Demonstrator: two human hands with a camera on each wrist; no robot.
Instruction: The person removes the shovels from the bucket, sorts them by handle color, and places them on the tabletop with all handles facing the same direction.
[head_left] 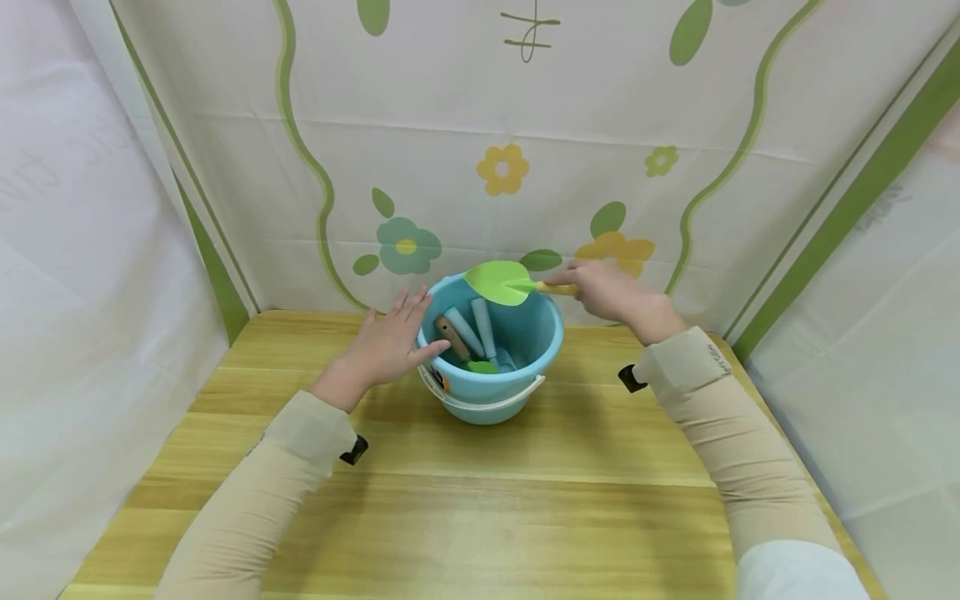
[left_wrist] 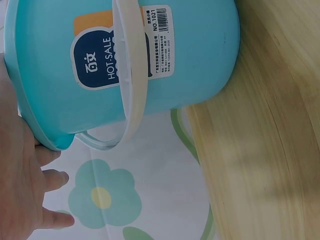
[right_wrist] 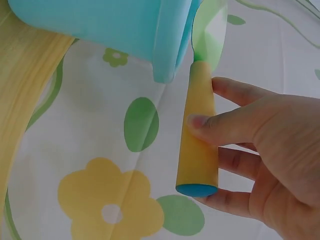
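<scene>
A light blue bucket (head_left: 525, 346) with a white handle (head_left: 495, 406) stands on the wooden table (head_left: 480, 500). Inside it lie several tools (head_left: 468, 333) with blue and wooden handles. My left hand (head_left: 390, 342) rests flat against the bucket's left side with straight fingers; in the left wrist view the bucket (left_wrist: 190, 65) shows a label and my left hand (left_wrist: 20, 175) touches its rim. My right hand (head_left: 607, 292) pinches the yellow handle of a green toy trowel (head_left: 498, 282), its blade over the bucket's far rim. In the right wrist view my right hand (right_wrist: 250, 150) grips the trowel handle (right_wrist: 197, 145).
A white cloth backdrop (head_left: 525, 125) with green vines and flowers hangs right behind the bucket, with white sheets at both sides. The table's front half lies between my sleeved forearms.
</scene>
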